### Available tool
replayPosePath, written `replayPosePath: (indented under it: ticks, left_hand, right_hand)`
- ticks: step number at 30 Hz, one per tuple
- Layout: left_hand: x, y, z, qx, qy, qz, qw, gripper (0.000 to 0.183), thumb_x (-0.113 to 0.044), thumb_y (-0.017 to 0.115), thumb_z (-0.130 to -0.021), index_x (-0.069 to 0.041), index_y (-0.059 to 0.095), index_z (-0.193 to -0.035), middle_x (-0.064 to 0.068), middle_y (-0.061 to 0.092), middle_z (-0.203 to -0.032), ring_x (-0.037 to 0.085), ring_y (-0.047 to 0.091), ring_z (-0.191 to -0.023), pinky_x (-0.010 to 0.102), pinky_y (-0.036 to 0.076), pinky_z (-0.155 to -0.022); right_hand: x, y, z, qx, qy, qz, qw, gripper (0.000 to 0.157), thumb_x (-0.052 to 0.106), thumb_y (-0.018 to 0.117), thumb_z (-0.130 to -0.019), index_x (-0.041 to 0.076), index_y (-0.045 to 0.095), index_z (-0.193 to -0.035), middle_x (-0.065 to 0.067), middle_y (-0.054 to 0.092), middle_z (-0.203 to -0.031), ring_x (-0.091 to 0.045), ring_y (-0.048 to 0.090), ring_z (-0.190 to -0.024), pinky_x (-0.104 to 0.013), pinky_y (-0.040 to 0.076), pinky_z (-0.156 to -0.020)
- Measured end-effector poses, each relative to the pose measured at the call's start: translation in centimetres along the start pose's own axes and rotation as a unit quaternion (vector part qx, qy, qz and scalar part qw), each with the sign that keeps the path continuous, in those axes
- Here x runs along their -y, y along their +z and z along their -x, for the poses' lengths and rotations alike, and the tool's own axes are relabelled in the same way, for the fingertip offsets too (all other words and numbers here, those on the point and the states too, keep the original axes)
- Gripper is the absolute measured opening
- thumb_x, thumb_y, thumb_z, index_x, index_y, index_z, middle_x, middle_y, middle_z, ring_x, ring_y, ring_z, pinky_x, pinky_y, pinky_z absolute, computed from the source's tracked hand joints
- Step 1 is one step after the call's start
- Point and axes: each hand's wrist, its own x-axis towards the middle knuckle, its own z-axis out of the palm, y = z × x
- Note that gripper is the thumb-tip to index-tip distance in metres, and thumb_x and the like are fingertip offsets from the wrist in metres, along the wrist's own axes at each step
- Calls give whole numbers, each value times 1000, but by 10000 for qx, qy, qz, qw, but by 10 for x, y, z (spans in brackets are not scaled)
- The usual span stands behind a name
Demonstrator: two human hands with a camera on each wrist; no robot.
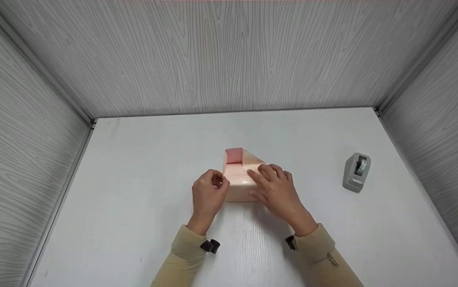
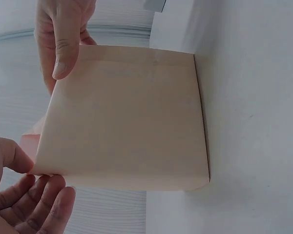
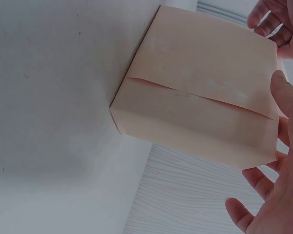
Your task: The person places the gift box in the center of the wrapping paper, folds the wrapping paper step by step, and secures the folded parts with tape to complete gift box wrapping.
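Observation:
A boxy parcel of peach paper [image 1: 238,193] stands on the table, with a pink inner side [image 1: 234,155] showing at its far top. At its upper left edge my left hand [image 1: 209,193] pinches the paper between thumb and fingers. My right hand [image 1: 278,191] lies over the right part of the top with fingers spread, its thumb against the near side. In the right wrist view a lengthwise paper seam [image 3: 185,93] runs along the near face and gapes slightly on either side of its middle. What lies inside the paper is hidden.
A grey tape dispenser [image 1: 357,172] stands on the white table [image 1: 141,159] to the right of the parcel. Wood-grain panels [image 1: 229,59] enclose the table at the back and both sides.

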Motion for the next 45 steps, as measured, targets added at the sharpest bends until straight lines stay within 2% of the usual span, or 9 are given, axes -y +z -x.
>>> replayPosePath:
  ticks: [7, 14, 21, 27, 34, 40, 45]
  left_hand:
    - [0, -1, -3, -34, 46, -61, 10000, 4, -7, 69, -83, -5, 69, -79, 2, 65, -71, 11, 60, -62, 28, 52, -58]
    - [0, 1, -7, -97, 180, -49, 9998, 10, -10, 68, -87, -7, 67, -77, 0, 64, -70, 10, 60, -61, 28, 51, -56]
    - [-1, 0, -14, 32, 274, -277, 9992, 11, -9, 65, -90, -9, 65, -78, -2, 63, -66, 9, 52, -53, 27, 42, -49]
    - [-5, -1, -22, 202, 394, -540, 9976, 14, -12, 62, -93, -9, 61, -80, -1, 60, -62, 10, 51, -51, 28, 41, -47]
    - [-12, -1, -37, 85, 560, -903, 9943, 14, -12, 62, -92, -8, 61, -78, 0, 59, -62, 13, 51, -52, 31, 42, -47]
    - [-18, -3, -50, 103, 586, -1044, 9928, 13, -13, 63, -92, -7, 64, -81, 2, 61, -64, 14, 52, -52, 30, 42, -47]
    - [-22, -4, -55, 114, 613, -1081, 9922, 11, -13, 63, -92, -7, 67, -83, 2, 65, -67, 14, 56, -53, 31, 45, -47]
  right_hand:
    - [-1, 1, 0, -8, -14, -5, 10000, 53, 47, 62, -94, 22, 55, -140, -9, 50, -131, -35, 43, -123, -55, 38, -89]
    - [-1, 1, 0, -18, 1, -41, 10000, 52, 47, 62, -94, 22, 56, -140, -8, 50, -131, -34, 43, -122, -56, 38, -89]
    - [-1, 0, 0, 39, 50, -31, 10000, 52, 47, 62, -94, 23, 55, -140, -7, 49, -132, -33, 42, -123, -55, 38, -89]
    - [0, -1, -1, 123, 139, -38, 9998, 53, 47, 62, -94, 23, 55, -140, -6, 49, -132, -33, 41, -124, -55, 37, -89]
    - [0, 0, -1, 200, 169, 9, 9997, 53, 49, 61, -94, 24, 54, -141, -5, 49, -133, -32, 41, -125, -55, 37, -90]
    - [1, -1, -1, 214, 174, 4, 9996, 53, 48, 62, -94, 25, 54, -141, -5, 49, -133, -32, 41, -125, -55, 37, -90]
    - [1, -1, -1, 225, 207, -25, 9995, 54, 48, 62, -94, 25, 54, -141, -6, 49, -133, -32, 40, -126, -55, 37, -90]
